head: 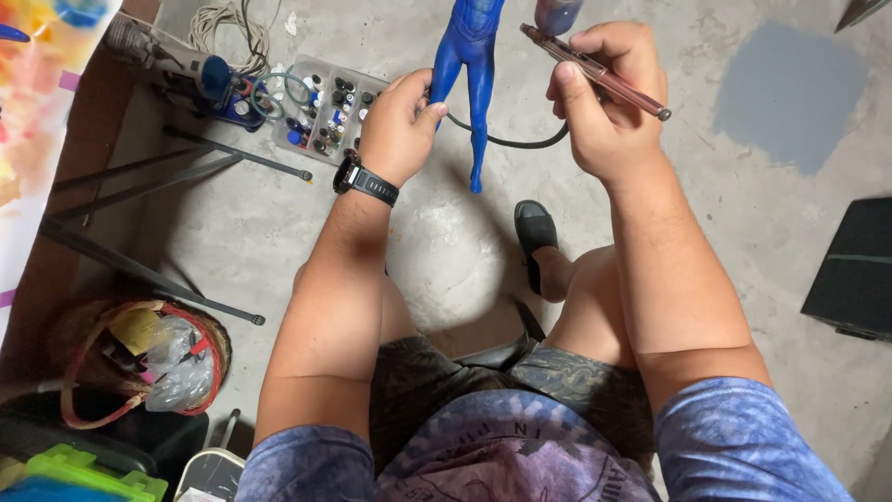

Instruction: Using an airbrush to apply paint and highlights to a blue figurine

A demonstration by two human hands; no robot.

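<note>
While the concrete floor point(465, 251) is seen from the head view, a blue figure point(472, 65) is held up over it by the left hand point(401, 119), whose fingers are closed around one of the figure's legs. The figure hangs with its legs pointing down toward the person; its upper part is cut off by the top edge. A black wristwatch point(365, 181) is worn on the left wrist. An airbrush point(595, 70) is gripped by the right hand point(609, 93), the fingers wrapped round its slim pinkish barrel, with the metal tip pointing right and away from the figure. A dark cup is mounted at the airbrush's far end, and a black hose point(506, 141) is seen curving below the hands, probably running to the airbrush, though the joint is hidden. Just left of the left hand, a clear compartment box point(321, 107) of small bottles is laid on the floor. A black sandal point(536, 232) is worn on the foot below the figure. At the lower left, a round woven basket point(139, 358) with crumpled plastic is set near black tripod legs point(149, 177).
</note>
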